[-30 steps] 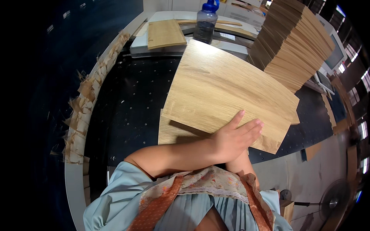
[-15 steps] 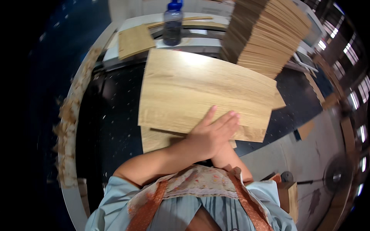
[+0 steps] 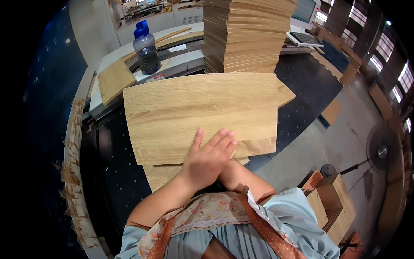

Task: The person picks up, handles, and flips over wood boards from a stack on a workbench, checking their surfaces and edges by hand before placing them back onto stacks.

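A wide wood-grain panel [image 3: 172, 108] lies in front of me on a black work surface. My left hand [image 3: 207, 159] rests palm down near its front edge, fingers stretched out over the grain and nothing gripped. Crossed beneath it at the wrist is my right hand [image 3: 231, 175]; its fingers are mostly hidden by the left one. Part of another wood-grain board [image 3: 161, 175] shows under the panel's near left edge. A pointed corner of a further board [image 3: 284, 93] sticks out at the right.
A tall stack of boards [image 3: 250, 39] rises behind the panel. To its left stand a blue-capped bottle [image 3: 148, 54] and a small board [image 3: 115, 81] on a white ledge. A keyboard [image 3: 305, 39] and monitor sit far right. A fan [image 3: 381, 151] stands on the floor.
My view has shifted, so the panel, bottle and stack appear further left and the panel looks more level. Both hands keep their crossed pose on the panel.
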The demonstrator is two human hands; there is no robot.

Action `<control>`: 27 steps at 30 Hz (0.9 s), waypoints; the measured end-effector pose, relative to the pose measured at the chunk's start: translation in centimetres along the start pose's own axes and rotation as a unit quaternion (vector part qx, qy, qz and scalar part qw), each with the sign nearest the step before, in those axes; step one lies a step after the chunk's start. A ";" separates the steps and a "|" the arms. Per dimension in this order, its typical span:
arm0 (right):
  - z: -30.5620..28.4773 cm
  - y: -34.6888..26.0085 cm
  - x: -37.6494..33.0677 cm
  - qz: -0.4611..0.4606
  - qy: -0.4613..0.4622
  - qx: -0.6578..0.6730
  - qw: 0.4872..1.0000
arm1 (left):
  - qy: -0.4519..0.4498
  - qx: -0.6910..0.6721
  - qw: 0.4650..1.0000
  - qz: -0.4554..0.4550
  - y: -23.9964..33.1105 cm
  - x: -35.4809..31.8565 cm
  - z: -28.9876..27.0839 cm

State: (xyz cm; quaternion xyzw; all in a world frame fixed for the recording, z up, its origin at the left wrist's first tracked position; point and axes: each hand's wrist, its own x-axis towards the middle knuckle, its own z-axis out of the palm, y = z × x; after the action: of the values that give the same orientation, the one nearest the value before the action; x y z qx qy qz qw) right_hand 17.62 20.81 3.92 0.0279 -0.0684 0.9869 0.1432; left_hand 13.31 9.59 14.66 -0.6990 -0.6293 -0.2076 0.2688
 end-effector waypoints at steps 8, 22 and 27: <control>1.2 0.2 1.5 0.002 0.051 0.157 0.986 | -0.055 -0.182 0.981 0.046 -1.4 -0.5 -1.4; 4.8 3.0 3.1 0.013 0.125 -0.138 0.982 | 0.156 -0.803 0.487 -0.306 -3.6 -10.5 4.0; 1.7 4.5 3.4 0.003 0.042 -0.094 0.995 | 0.284 -0.817 0.337 -0.372 -4.6 -10.6 4.6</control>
State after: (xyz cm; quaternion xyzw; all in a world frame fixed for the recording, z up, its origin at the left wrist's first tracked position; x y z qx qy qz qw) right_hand 13.18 17.28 5.29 -0.0271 -0.1549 0.9769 0.1448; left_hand 7.21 4.65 5.00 -0.1621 -0.2263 -0.8825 -0.3790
